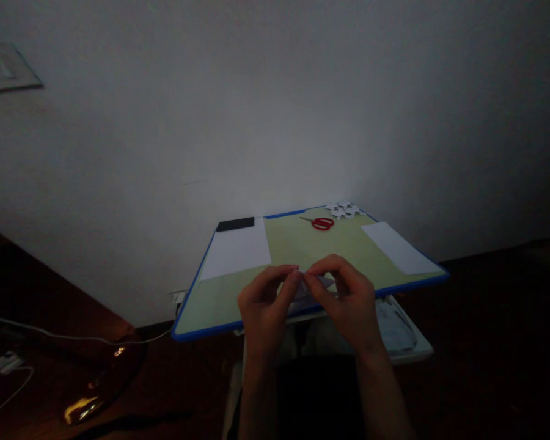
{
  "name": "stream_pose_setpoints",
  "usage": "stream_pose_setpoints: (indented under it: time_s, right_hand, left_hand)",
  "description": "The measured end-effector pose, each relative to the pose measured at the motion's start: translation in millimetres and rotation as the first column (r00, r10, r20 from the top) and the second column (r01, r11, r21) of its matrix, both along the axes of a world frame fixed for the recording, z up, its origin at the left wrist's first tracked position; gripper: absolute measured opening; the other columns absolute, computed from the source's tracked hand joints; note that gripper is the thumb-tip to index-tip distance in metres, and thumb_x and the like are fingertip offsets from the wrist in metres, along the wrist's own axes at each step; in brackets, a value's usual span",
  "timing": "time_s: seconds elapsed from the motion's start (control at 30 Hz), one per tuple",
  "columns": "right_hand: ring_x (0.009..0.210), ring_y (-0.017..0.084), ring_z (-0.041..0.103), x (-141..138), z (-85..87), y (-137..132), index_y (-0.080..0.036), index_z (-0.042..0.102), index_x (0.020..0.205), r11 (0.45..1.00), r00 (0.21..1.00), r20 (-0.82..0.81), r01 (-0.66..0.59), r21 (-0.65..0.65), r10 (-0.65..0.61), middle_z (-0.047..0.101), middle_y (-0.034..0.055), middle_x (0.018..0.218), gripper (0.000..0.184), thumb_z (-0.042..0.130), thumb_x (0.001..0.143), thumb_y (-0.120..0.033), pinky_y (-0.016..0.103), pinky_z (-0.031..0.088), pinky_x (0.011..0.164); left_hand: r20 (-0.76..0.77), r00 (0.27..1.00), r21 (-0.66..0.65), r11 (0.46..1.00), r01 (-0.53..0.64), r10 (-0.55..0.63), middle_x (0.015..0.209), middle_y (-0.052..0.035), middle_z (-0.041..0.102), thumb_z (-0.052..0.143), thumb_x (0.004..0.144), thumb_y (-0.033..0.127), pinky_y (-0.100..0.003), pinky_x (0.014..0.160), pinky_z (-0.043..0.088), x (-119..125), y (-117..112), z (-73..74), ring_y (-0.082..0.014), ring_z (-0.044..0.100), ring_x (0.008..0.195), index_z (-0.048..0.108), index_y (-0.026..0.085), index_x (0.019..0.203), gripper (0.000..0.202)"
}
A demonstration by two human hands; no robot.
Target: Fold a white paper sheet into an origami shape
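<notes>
The left hand [264, 299] and right hand [348, 299] each pinch the paper [302, 297], thumb against index, the fingers nearly together on it and the 2 grips almost meeting. The paper sits between and just below the fingertips, at the near edge of the counter [297, 247]. Uneven pulling could skew or tear it; a slack pinch could drop it past that edge. Scissors [322, 223] lie well beyond the fingers, so snagging there seems unlikely.
</notes>
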State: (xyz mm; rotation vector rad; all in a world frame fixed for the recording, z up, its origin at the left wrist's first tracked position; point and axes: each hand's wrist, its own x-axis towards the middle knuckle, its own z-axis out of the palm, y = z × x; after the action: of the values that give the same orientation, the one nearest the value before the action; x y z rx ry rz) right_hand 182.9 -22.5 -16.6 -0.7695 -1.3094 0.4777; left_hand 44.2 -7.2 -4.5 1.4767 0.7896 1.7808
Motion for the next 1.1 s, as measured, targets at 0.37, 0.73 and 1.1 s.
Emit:
stream_pose_setpoints:
  time_s: [0.37,0.73,1.1]
  right_hand:
    - [0.084,0.016,0.065,-0.7,-1.1,2.3,-0.025,0.070,0.089,0.999,1.000,-0.001,0.027,0.018,-0.027,0.070,-0.0021,0.085,0.011,0.074,0.097,-0.018,0.030,0.051,0.077]
    - [0.089,0.018,0.069,3.8,-1.2,2.9,-0.029,0.075,0.109,1.000,1.000,-0.002,0.003,-0.008,-0.003,0.074,-0.0016,0.093,0.015,0.080,0.095,-0.025,0.031,0.053,0.081]
    - [0.083,0.015,0.066,8.2,5.9,-6.3,-0.028,0.074,0.093,0.994,0.993,0.053,-0.104,0.019,0.103,0.073,-0.0046,0.087,0.009,0.081,0.095,-0.024,0.030,0.048,0.077]
  left_hand:
    - [0.015,0.999,-0.013,0.999,0.031,-0.031,0.085,-0.0028,0.086,0.090,0.080,0.018,-0.025,0.074,0.064,-0.4,2.6,0.3,-0.0173,0.079,0.079,0.089,0.025,0.089,0.011]
    - [-0.005,1.000,0.087,0.996,0.027,-0.027,0.088,-0.0003,0.085,0.087,0.085,0.012,-0.023,0.079,0.062,-2.7,3.8,-3.6,-0.0151,0.079,0.084,0.088,0.027,0.092,0.016]
    - [-0.089,0.995,0.302,0.951,0.068,-0.043,0.087,0.0019,0.081,0.082,0.090,0.006,-0.021,0.071,0.057,-9.1,0.0,0.3,-0.0115,0.074,0.079,0.084,0.026,0.097,0.021]
